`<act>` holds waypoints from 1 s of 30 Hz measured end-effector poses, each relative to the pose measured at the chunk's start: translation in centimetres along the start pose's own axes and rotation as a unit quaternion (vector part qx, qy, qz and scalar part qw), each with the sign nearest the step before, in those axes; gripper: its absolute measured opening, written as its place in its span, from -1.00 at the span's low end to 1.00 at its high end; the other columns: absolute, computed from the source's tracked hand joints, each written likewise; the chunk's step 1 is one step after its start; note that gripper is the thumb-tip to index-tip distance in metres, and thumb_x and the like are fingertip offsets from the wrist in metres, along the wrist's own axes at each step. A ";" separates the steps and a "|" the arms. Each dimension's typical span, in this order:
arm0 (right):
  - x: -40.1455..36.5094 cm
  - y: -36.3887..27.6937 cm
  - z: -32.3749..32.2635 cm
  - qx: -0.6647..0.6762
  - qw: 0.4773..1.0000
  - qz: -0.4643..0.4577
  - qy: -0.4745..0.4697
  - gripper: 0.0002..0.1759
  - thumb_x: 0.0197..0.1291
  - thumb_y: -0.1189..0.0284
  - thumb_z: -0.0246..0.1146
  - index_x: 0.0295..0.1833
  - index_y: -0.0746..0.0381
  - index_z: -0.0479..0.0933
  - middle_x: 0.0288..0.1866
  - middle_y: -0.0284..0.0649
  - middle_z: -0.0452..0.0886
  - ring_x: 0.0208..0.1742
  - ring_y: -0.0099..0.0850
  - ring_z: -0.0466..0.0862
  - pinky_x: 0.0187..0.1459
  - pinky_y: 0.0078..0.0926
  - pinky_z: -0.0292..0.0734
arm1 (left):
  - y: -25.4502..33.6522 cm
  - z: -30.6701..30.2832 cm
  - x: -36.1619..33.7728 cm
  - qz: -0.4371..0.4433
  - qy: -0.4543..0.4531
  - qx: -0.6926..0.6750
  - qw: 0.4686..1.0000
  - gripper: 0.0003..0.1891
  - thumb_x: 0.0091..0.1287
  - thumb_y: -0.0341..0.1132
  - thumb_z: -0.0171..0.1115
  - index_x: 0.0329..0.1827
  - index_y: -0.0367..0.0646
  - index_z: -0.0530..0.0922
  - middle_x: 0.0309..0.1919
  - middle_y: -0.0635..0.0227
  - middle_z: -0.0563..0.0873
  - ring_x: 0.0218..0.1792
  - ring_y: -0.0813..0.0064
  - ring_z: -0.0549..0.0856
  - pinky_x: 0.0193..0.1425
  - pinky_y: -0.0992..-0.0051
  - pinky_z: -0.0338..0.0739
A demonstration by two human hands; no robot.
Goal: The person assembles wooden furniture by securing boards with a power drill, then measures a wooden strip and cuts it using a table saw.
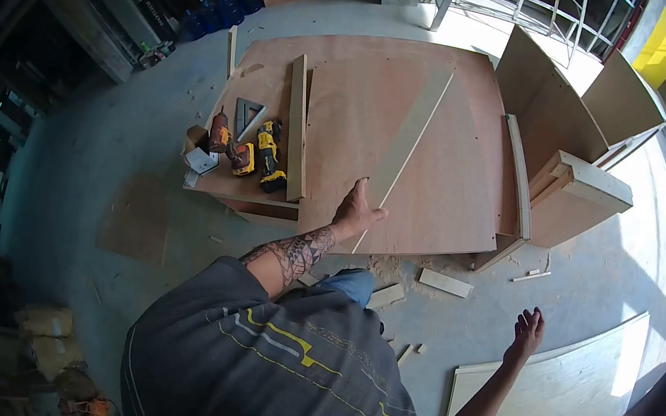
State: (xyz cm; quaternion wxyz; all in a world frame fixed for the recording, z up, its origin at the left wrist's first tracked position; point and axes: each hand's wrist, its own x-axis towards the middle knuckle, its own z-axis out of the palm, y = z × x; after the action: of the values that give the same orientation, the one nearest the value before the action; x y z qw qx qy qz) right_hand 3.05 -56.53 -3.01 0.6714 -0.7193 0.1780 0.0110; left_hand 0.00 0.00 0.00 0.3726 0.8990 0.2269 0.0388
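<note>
Closest to us, our right hand [527,330] hangs over the grey concrete floor [107,136] with its grip apart, fingers spread and holding nothing. Just beyond it a pale plywood panel [560,398] lies flat on the floor. Small wood offcuts [445,282] and sawdust are scattered near our knee.

Further on, our left hand [358,211] has its grip clamped on the near end of a long thin pale wood strip [413,139]. The strip lies slantwise across a large reddish plywood sheet [361,119] that covers the worktop, its far end pointing away to the right.

To the left of the sheet, past an upright-edged wooden batten [297,128], we see yellow-and-black cordless drills [268,157], a red power tool [219,134] and a grey metal triangular square [249,113]. A small brown cardboard box [195,139] sits at that corner; we cannot tell what is in it.

To the right a curved wooden rail [518,178] edges the sheet, with an unpainted plywood cabinet [578,198] beside it.

Farthest off, blue water bottles [224,13] stand by the wall, and sunlight falls on the floor near a metal railing [560,15].
</note>
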 end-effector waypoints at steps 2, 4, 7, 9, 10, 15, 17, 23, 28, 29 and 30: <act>0.4 -1.2 3.3 0.057 0.998 0.002 -0.019 -0.48 0.63 0.00 0.19 0.47 0.08 0.53 0.23 -0.17 0.74 0.16 -0.34 0.72 0.22 -0.33 0.56 | -2.7 -2.1 1.3 -0.045 0.065 -0.029 0.996 0.05 0.19 -0.06 0.50 0.66 -0.31 0.13 0.52 -0.19 0.41 0.59 -0.11 0.38 0.63 0.11 0.37; -0.1 -1.5 4.0 -0.012 0.995 0.077 -0.070 -0.52 0.65 0.10 0.20 0.44 0.16 0.54 0.12 -0.16 0.74 0.02 -0.44 0.70 0.02 -0.44 0.58 | -6.2 -1.4 2.5 -0.112 0.089 -0.010 0.990 0.04 0.19 -0.06 0.50 0.65 -0.32 0.15 0.49 -0.20 0.43 0.56 -0.12 0.42 0.59 0.09 0.41; 1.8 3.0 9.4 -0.061 0.976 0.129 -0.167 -0.58 0.64 0.18 0.22 0.37 0.23 0.57 0.02 -0.19 0.77 -0.14 -0.51 0.71 -0.18 -0.57 0.56 | -18.2 -3.1 11.7 -0.078 0.267 0.023 0.960 0.00 0.23 -0.06 0.47 0.63 -0.35 0.17 0.46 -0.24 0.48 0.49 -0.15 0.51 0.53 0.06 0.49; 2.1 4.5 10.3 -0.125 0.965 0.148 -0.179 -0.60 0.62 0.21 0.24 0.33 0.25 0.58 -0.05 -0.22 0.77 -0.19 -0.53 0.71 -0.24 -0.58 0.55 | -19.1 -6.7 12.9 -0.174 0.183 0.024 0.967 -0.02 0.26 -0.06 0.44 0.66 -0.28 0.14 0.43 -0.27 0.51 0.45 -0.17 0.56 0.52 0.06 0.51; 2.1 5.0 10.0 -0.152 0.958 0.165 -0.177 -0.61 0.61 0.22 0.24 0.32 0.26 0.59 -0.08 -0.22 0.77 -0.22 -0.52 0.71 -0.25 -0.57 0.55 | -20.0 -7.0 13.0 -0.181 0.185 0.013 0.966 -0.02 0.26 -0.06 0.44 0.66 -0.28 0.14 0.43 -0.27 0.51 0.45 -0.17 0.56 0.52 0.06 0.51; 4.9 4.1 12.0 -0.222 0.938 0.205 -0.171 -0.60 0.57 0.25 0.26 0.30 0.33 0.60 -0.12 -0.16 0.79 -0.25 -0.46 0.74 -0.27 -0.53 0.60 | -17.0 -9.4 14.3 -0.327 0.103 0.011 0.939 -0.02 0.29 -0.14 0.40 0.71 -0.15 0.04 0.42 -0.25 0.55 0.46 -0.12 0.58 0.54 0.10 0.51; 6.7 2.8 12.7 -0.246 0.932 0.187 -0.191 -0.58 0.57 0.25 0.25 0.29 0.36 0.60 -0.11 -0.14 0.79 -0.23 -0.41 0.77 -0.22 -0.46 0.64 | -17.6 -9.4 13.4 -0.242 0.162 -0.069 0.954 -0.02 0.27 -0.27 0.40 0.72 -0.17 0.05 0.52 -0.21 0.46 0.53 -0.09 0.51 0.59 0.13 0.45; 13.9 -1.4 17.2 -0.459 0.858 0.085 -0.214 -0.47 0.57 0.10 0.21 -0.20 0.41 0.72 -0.33 0.02 0.78 -0.28 -0.22 0.79 -0.22 -0.19 0.64 | -14.1 -11.9 12.2 -0.127 0.145 0.150 0.970 -0.05 0.20 -0.35 0.43 0.69 -0.14 0.17 0.47 -0.12 0.52 0.45 -0.10 0.56 0.54 0.12 0.50; 15.0 -4.2 19.6 -0.596 0.751 -0.056 -0.279 -0.38 0.51 0.03 0.18 -0.28 0.46 0.66 -0.26 0.31 0.70 -0.12 0.27 0.72 -0.04 0.18 0.59 | -10.3 -13.3 18.0 0.068 -0.017 0.165 0.984 -0.19 0.18 -0.39 0.41 0.57 -0.12 0.34 0.35 0.06 0.66 0.35 -0.09 0.64 0.44 0.03 0.58; 15.2 -4.3 19.5 -0.587 0.747 -0.055 -0.307 -0.38 0.48 0.02 0.18 -0.27 0.46 0.65 -0.20 0.37 0.68 -0.06 0.36 0.68 0.01 0.25 0.56 | -10.3 -12.9 19.3 0.070 -0.021 0.161 0.984 -0.19 0.18 -0.39 0.41 0.57 -0.12 0.34 0.35 0.06 0.66 0.35 -0.09 0.64 0.44 0.03 0.58; 15.7 -4.1 19.1 -0.604 0.718 -0.063 -0.340 -0.38 0.49 0.00 0.17 -0.19 0.45 0.66 -0.18 0.32 0.72 -0.06 0.30 0.72 0.03 0.20 0.60 | -10.2 -12.5 20.5 0.082 -0.020 0.179 0.980 -0.20 0.18 -0.38 0.41 0.56 -0.12 0.36 0.38 0.06 0.65 0.37 -0.08 0.63 0.47 0.05 0.56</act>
State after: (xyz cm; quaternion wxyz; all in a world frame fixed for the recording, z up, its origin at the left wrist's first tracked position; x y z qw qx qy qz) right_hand 23.12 -41.67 -4.97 0.1094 -0.9294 -0.1523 0.3178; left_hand 11.46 23.37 -0.04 0.2052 0.9673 0.1484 0.0099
